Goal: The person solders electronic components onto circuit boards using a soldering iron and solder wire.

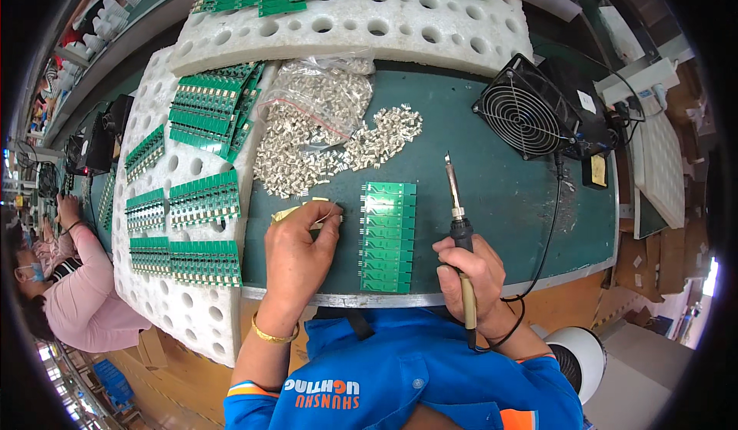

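Observation:
My right hand [475,276] grips a soldering iron [463,234] by its handle, with the metal tip pointing up and away from me. To its left, a green circuit board panel [388,238] lies flat near the table's front edge. Left of that panel is my left hand [304,249], thumb and forefinger pinched together. Whatever sits in the pinch is too small to make out. A pale yellow piece [288,213] shows partly behind this hand. Farther off lies a heap of small white connectors [296,167], beside and under an open clear plastic bag [327,91] of the same parts.
White foam boards with holes [184,303] hold rows of green boards [204,199] on the left; another foam slab [346,26] lies across the back. A black fan [523,111] stands at right, near the iron's cable [555,222]. A co-worker in pink [88,299] sits far left.

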`<state>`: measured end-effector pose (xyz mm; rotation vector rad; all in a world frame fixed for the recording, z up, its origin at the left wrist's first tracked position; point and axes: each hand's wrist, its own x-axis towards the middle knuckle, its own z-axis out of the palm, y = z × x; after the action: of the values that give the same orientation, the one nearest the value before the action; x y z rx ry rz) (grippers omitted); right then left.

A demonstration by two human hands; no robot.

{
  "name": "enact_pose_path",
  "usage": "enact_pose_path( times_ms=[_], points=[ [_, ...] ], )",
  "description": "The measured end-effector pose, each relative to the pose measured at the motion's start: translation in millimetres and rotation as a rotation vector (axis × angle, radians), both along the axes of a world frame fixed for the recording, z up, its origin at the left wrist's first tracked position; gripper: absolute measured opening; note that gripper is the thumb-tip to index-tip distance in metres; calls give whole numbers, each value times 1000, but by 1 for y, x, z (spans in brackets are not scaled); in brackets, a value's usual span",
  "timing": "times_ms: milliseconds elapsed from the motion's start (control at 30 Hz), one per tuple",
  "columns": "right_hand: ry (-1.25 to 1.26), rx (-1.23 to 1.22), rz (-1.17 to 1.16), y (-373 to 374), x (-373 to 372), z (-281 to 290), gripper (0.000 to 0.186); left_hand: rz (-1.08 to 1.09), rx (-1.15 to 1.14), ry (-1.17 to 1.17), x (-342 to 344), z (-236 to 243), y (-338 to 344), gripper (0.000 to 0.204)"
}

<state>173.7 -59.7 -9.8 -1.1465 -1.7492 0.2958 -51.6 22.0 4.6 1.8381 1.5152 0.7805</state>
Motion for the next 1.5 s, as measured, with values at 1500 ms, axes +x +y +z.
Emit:
enact_pose_path(
  times_ms=[1500],
  points=[
    [355, -379, 17, 33, 5, 16, 18, -60, 113, -79, 16, -8, 22, 7]
  ],
)
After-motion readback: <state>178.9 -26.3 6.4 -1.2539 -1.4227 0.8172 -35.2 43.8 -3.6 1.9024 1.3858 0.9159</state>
